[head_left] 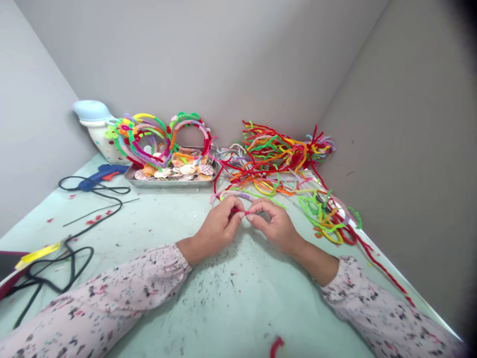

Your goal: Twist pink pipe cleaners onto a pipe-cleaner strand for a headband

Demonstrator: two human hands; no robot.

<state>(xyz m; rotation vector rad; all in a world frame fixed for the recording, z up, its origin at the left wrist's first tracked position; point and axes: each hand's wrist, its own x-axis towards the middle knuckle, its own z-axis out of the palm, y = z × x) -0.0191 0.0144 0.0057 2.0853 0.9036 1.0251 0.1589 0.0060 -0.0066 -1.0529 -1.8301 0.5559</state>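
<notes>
My left hand (219, 226) and my right hand (274, 223) meet over the pale green table (208, 298), fingers pinched together. Between the fingertips is a short red pipe cleaner piece (238, 212), gripped by both hands. Just behind the hands lies a big tangle of coloured pipe cleaners (283, 159). Both forearms are in floral sleeves and rest on the table.
A metal tray (169, 183) of shells stands at the back with pipe-cleaner hoops (164, 136) on it. Left of it lie a blue glue gun (102, 175), black cable (74, 238) and a white-and-blue jug (95, 127). A red scrap (276, 345) lies near the front. Grey walls close in the corner.
</notes>
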